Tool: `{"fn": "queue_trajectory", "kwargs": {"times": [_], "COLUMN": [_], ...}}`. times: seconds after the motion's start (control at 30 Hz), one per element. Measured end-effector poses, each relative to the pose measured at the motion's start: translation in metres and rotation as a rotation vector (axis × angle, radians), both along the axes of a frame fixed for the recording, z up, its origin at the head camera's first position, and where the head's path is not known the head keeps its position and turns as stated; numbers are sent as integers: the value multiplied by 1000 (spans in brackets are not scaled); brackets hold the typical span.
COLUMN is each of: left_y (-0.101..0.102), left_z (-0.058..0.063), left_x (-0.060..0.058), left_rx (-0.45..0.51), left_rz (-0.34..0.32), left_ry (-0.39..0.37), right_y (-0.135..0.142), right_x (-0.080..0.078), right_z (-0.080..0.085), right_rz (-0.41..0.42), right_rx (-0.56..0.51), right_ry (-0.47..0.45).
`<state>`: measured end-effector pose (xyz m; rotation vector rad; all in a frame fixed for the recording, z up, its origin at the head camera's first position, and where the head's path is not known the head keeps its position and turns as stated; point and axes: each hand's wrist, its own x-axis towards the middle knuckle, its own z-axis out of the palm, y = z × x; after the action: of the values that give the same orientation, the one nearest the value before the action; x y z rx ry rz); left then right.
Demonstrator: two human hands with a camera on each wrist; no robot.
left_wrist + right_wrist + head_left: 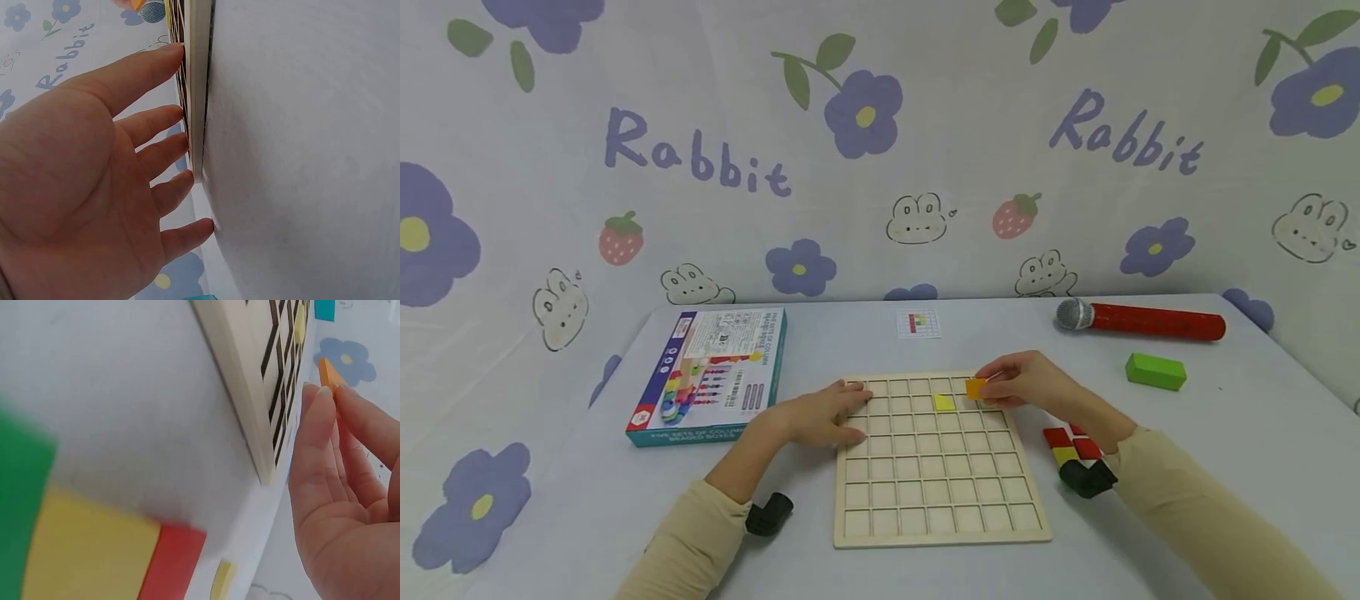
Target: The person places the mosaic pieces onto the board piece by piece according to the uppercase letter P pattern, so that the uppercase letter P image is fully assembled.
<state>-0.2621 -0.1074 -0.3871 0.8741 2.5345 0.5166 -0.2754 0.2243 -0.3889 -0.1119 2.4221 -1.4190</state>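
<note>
A wooden grid board (942, 467) lies flat on the table. Its back rows hold a yellow tile (943, 402) near the middle. My right hand (1026, 382) pinches an orange square tile (975, 388) between thumb and fingers, over the board's back right corner. In the right wrist view the orange tile (331, 375) stands up from the fingertips, above the grid. My left hand (820, 417) rests at the board's back left corner. Its fingers (156, 128) are spread in the left wrist view, with the tips along the board's edge (199, 94).
Red, yellow and green tiles (1060, 438) lie right of the board, partly behind the right wrist. Further back are a green block (1155, 372) and a red microphone (1157, 322). A pattern card (917, 323) lies behind the board, a boxed set (715, 367) at left.
</note>
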Motion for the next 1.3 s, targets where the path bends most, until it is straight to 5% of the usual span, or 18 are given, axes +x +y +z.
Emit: {"fn": "queue_trajectory", "kwargs": {"times": [0.73, 1.3], "left_y": [-1, -1], "left_z": [-1, -3], "left_x": [0, -2], "left_rx": [-12, -10], "left_rz": [14, 3], "left_ry": [10, 10], "right_y": [-47, -70], "right_x": [-5, -4], "right_z": [0, 1], "right_rz": [72, 57], "right_rx": [-91, -16], "right_ry": [-54, -31]}}
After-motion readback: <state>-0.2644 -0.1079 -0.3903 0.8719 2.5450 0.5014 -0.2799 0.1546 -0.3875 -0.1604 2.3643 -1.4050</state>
